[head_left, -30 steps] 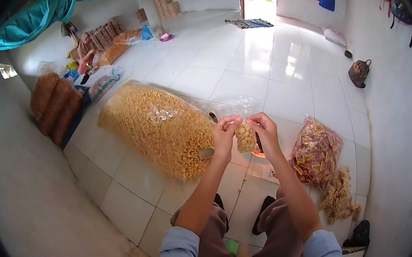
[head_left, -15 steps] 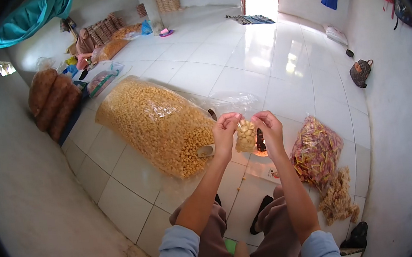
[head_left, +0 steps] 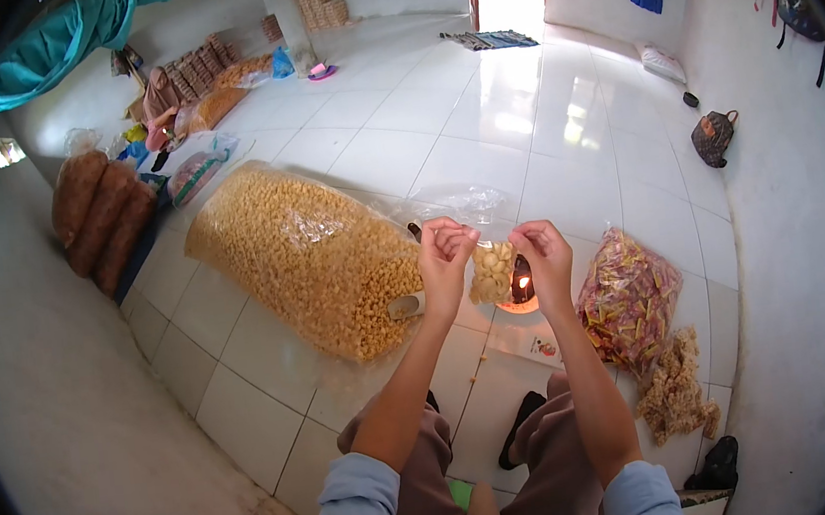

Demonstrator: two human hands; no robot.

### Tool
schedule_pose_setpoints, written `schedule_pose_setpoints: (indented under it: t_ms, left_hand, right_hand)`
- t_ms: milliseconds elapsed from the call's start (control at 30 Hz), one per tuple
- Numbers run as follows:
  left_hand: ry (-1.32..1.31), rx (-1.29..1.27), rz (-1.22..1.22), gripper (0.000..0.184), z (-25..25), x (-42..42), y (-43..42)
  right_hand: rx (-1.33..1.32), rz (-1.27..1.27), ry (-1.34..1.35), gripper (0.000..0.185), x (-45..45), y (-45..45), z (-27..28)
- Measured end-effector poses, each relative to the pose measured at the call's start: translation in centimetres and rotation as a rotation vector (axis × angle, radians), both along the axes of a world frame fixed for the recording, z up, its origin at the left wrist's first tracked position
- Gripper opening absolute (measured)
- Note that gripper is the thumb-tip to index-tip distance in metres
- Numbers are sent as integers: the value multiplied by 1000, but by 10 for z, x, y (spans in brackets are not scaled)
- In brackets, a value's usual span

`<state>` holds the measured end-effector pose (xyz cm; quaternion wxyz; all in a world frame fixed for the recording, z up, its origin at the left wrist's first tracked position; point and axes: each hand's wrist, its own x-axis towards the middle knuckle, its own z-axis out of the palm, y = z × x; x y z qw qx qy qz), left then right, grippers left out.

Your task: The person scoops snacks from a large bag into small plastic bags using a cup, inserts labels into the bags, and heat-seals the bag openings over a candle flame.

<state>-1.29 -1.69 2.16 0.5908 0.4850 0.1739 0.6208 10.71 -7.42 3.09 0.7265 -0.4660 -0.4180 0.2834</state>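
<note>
A small clear plastic bag of round, pale-yellow snack pieces point(head_left: 490, 271) hangs upright between my hands. My left hand point(head_left: 445, 262) pinches its upper left corner, and my right hand point(head_left: 546, 255) pinches the upper right one. Just behind the bag's right side, a small flame point(head_left: 524, 282) burns at a dark burner standing over an orange-lit base, partly hidden by my right hand. Left of my hands lies a large clear sack of yellow snack pieces point(head_left: 302, 254). A scoop point(head_left: 406, 305) rests in its mouth.
On the right are a bag of purple-and-yellow packets point(head_left: 630, 297) and a clump of tan strips point(head_left: 676, 389). Tall brown filled sacks point(head_left: 98, 215) lean by the left wall. Another person point(head_left: 161, 105) sits at the far left near stacked goods. A printed white box point(head_left: 532, 343) lies below the flame.
The bag's top edge is now stretched wider between my hands. The flame, hidden before, shows beside the bag. My view has shifted slightly.
</note>
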Motion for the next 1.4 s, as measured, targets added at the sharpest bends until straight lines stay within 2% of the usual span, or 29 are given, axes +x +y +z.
schedule_pose_setpoints:
  t_ms: [33, 100, 333, 400, 533, 600, 733, 833, 900, 1033, 1133, 1200, 1233, 1300, 1400]
  left_hand:
    - [-1, 2, -1, 16, 1, 0, 0]
    - [158, 103, 42, 17, 1, -1, 1]
    - [312, 51, 74, 12, 12, -14, 0]
    - [420, 75, 127, 14, 15, -17, -2]
    - [419, 145, 111, 18, 15, -19, 0]
    - [363, 162, 28, 22, 15, -19, 1]
    - [366, 115, -3, 23, 12, -20, 3]
    - [381, 105, -24, 27, 10, -22, 5]
    - [384, 72, -9, 25, 10, -22, 5]
    - [438, 53, 0, 19, 10, -23, 6]
    - [433, 23, -4, 14, 2, -21, 7]
    - [403, -59, 40, 14, -8, -16, 10]
    - [404, -60, 40, 14, -11, -15, 10]
    - [355, -183, -5, 9, -13, -13, 8]
    - [312, -217, -3, 8, -9, -8, -1]
  right_hand:
    - [2, -1, -1, 10, 0, 1, -1]
    - [61, -57, -4, 10, 0, 2, -1]
    - [141, -9, -69, 7, 7, -1, -5]
    - [38, -68, -232, 6, 6, -3, -4]
    - [35, -83, -244, 8, 2, -6, 0]
    - [51, -117, -261, 8, 2, -5, 0]
    - [66, -97, -236, 8, 4, -3, -5]
    - [86, -95, -244, 14, 6, -2, -5]
    - [42, 13, -120, 22, 7, -6, 0]
    - [10, 79, -171, 29, 14, -3, -5]
    - [8, -47, -256, 26, 8, 0, -7]
    - [96, -298, -476, 26, -2, 2, -9]
    - [95, -298, -475, 26, -4, 2, -11]
    - [-39, -102, -716, 31, -7, 3, -17]
    - [-30, -92, -706, 32, -18, 6, -25]
